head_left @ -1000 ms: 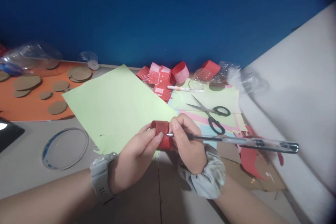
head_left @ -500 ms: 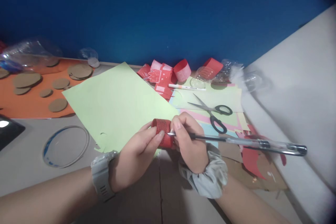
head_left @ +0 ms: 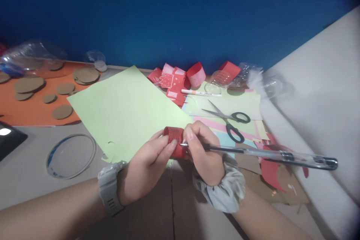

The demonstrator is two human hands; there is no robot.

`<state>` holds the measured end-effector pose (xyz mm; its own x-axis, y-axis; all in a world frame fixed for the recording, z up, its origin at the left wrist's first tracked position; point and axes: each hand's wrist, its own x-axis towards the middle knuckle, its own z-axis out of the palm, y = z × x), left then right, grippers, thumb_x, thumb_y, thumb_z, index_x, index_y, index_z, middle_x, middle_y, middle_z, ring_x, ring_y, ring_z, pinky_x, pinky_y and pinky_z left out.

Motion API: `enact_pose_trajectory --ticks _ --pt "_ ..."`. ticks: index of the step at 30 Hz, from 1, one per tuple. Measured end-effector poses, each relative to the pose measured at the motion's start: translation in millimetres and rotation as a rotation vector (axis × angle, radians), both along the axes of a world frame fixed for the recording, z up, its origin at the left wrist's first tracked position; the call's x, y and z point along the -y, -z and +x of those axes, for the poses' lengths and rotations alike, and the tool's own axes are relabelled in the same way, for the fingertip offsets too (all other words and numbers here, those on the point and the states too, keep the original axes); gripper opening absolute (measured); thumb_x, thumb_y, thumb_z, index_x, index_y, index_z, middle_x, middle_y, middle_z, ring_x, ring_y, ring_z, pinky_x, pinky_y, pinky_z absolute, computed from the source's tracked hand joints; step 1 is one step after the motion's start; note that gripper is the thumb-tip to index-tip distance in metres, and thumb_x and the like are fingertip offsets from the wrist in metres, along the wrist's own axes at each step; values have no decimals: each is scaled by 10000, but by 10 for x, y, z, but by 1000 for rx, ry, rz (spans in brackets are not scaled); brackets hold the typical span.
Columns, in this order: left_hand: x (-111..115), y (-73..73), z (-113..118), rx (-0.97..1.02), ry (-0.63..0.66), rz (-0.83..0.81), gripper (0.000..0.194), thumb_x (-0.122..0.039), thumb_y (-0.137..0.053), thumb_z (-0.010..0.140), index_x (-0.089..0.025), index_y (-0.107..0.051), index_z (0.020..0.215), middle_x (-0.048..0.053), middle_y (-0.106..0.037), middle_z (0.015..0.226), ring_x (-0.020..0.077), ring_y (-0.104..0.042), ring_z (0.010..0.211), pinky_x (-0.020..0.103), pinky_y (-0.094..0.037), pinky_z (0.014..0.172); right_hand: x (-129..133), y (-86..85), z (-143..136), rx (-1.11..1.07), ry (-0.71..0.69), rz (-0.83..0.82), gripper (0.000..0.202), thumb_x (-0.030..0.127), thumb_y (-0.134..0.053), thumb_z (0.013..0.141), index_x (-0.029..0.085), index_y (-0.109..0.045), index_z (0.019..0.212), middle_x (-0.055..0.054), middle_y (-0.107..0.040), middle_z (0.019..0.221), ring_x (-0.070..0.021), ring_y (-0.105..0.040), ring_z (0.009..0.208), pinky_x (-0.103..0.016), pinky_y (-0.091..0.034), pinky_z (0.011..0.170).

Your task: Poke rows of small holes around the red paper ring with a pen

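In the head view, a small red paper ring (head_left: 174, 135) with dark pen marks on its face is pinched in my left hand (head_left: 150, 161), thumb on the front. My right hand (head_left: 204, 153) is closed around a clear-barrelled ballpoint pen (head_left: 253, 152), its metal tip at the ring's right part; I cannot tell whether it touches. The pen's back end points right. Right-hand fingers also rest near or against the ring's right edge. A light green paper sheet (head_left: 126, 108) lies just behind my hands, with small torn green bits at its near corner.
Black-handled scissors (head_left: 229, 120) lie opened on coloured paper at right. Red paper pieces (head_left: 176, 82) and a white marker (head_left: 201, 92) sit behind. At left are cardboard discs (head_left: 29, 84) on an orange sheet (head_left: 28, 114), and a tape roll (head_left: 71, 155). A white wall (head_left: 323, 101) bounds the right.
The pen's back end has swung slightly right and down. Both hands keep almost the same place and hold, and the view has shifted very slightly.
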<state>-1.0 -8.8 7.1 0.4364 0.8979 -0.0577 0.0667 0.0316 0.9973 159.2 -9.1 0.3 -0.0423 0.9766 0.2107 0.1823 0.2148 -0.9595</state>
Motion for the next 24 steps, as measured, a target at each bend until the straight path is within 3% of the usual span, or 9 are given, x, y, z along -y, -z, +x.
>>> enact_pose_trajectory --ticks 24 --pt "-5 -41 0 30 11 -65 322 -273 -434 1061 -191 -745 1052 39 -730 1140 205 -602 1105 276 -410 1068 12 3 7 30 6 13 300 271 -503 1011 224 -442 721 45 -401 650 -125 -379 570 -275 -334 546"
